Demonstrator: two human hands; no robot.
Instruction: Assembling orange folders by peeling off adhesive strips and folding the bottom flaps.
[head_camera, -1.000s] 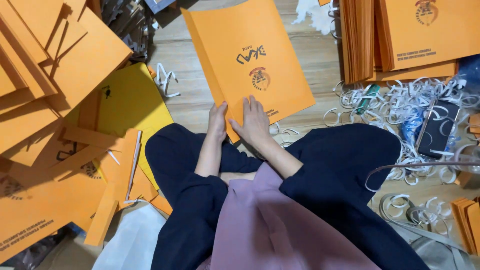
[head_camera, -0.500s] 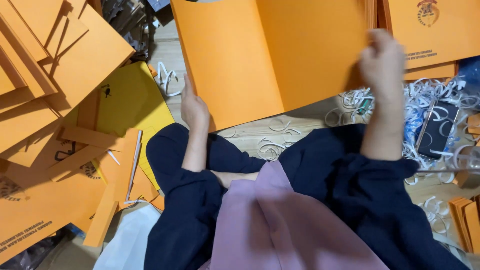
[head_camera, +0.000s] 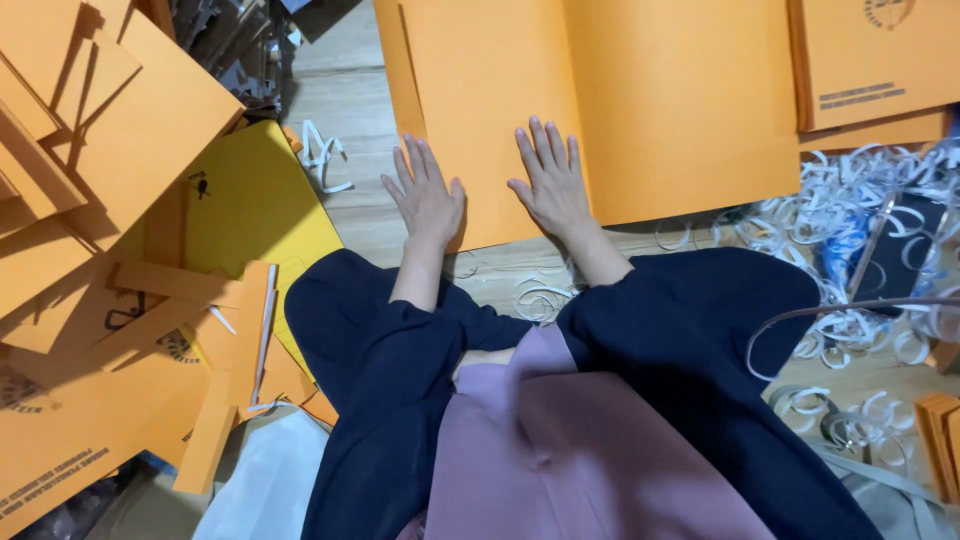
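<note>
- The wooden floor (head_camera: 345, 95) carries everything here, and you sit on it with your legs crossed, so all the paper stays within reach.
- The big orange paper sheet, opened flat (head_camera: 600, 100), lies on the floor right in front of your knees. It has a straight fold line running up it, and it looks spread out so you can press it smooth.
- The messy heap of orange paper pieces (head_camera: 90, 200) fills the floor on your left. The pieces lie every which way, some on top of others.
- The neat stack of orange printed sheets (head_camera: 870, 70) sits at the top right, just beside the big sheet.
- The bright yellow flat paper bag (head_camera: 240, 210) lies by your left knee, partly under the orange heap. You cannot see if anything is in it.
- The tangle of white paper strips (head_camera: 860, 200) is scattered on your right, loose on the floor, in no box or bin.
- Your right hand (head_camera: 550, 185) lies flat on the big sheet, fingers spread, holding nothing.
- Your left hand (head_camera: 428, 200) is flat and spread too, pressing the sheet's near left edge.
</note>
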